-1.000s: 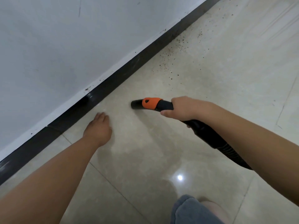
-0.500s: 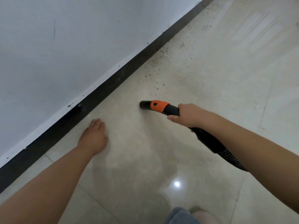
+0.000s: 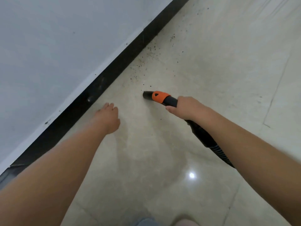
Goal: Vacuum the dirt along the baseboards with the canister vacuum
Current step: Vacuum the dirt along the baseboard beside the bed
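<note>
My right hand (image 3: 189, 109) grips the black vacuum hose handle (image 3: 170, 101) just behind its orange collar (image 3: 160, 97). The open black nozzle tip (image 3: 147, 95) points left and sits low over the beige tiled floor (image 3: 211, 70). Dark dirt specks (image 3: 147, 60) lie scattered along the black baseboard (image 3: 114, 69), starting just beyond the nozzle and running up to the far right. My left hand (image 3: 106, 119) is flat on the floor beside the baseboard, fingers straight. The ribbed hose (image 3: 219, 152) trails back under my right forearm. The canister itself is out of sight.
A grey-white wall (image 3: 65, 46) rises above the baseboard on the left. Open tiled floor stretches to the right. A ceiling light reflects on the tile (image 3: 191, 175). My knee and a bit of grey clothing (image 3: 146, 221) show at the bottom edge.
The view and both hands have shifted forward along the baseboard. The nozzle now sits closer to the dirt specks. My left hand has slid forward on the floor.
</note>
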